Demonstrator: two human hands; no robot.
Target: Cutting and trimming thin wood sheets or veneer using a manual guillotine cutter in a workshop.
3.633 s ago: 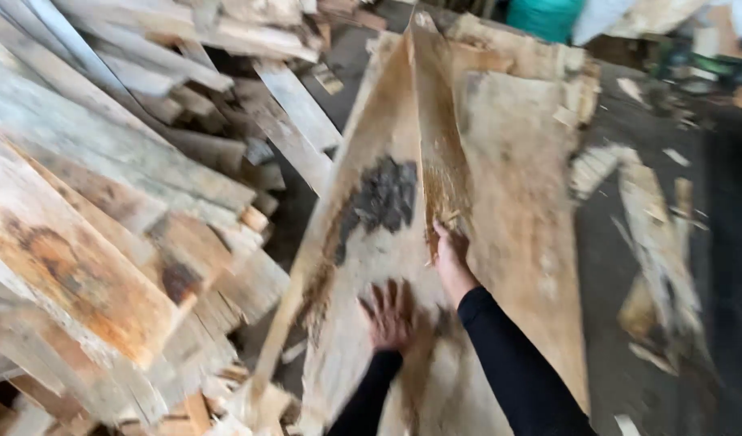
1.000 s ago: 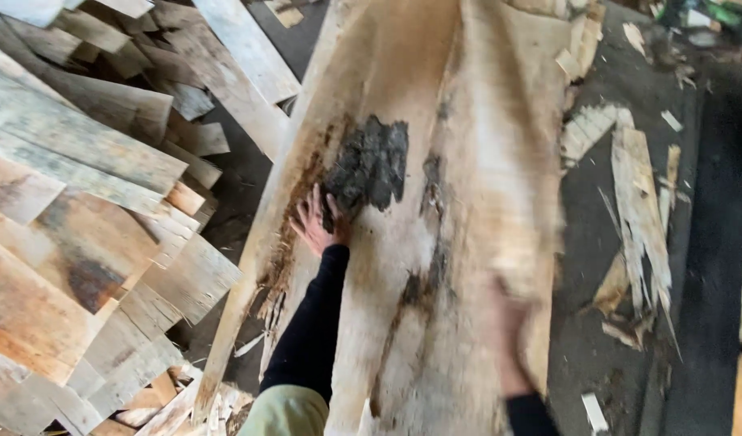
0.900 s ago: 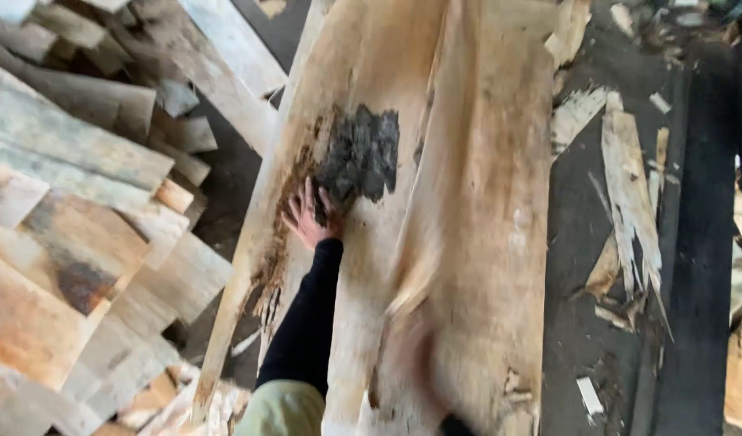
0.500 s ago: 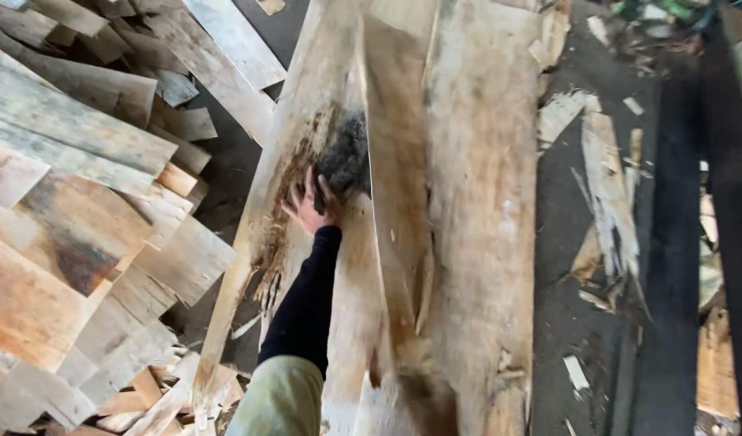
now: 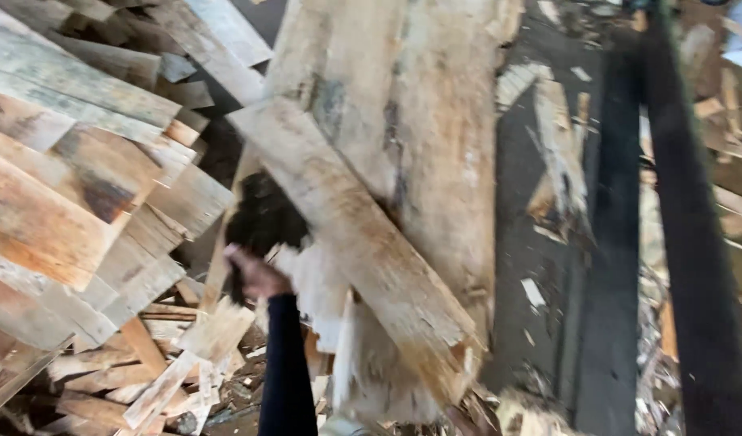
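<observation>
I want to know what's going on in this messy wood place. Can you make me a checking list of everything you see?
Surface: dark floor with splinters and chips on it.
Job's things: a pale plank lies slanted across wide wooden slabs; a dark patch shows on the wood by the hand.
Clutter: a heap of rough boards at the picture's left; broken scraps below it; bark pieces on the floor.
Hands: left hand, in a black sleeve, rests against the wood by the dark patch; the picture is too blurred to tell its grip. Right hand not in view.
Cables: nothing seen.
Surroundings: a long dark beam at the picture's right, more wood litter beyond it.
</observation>
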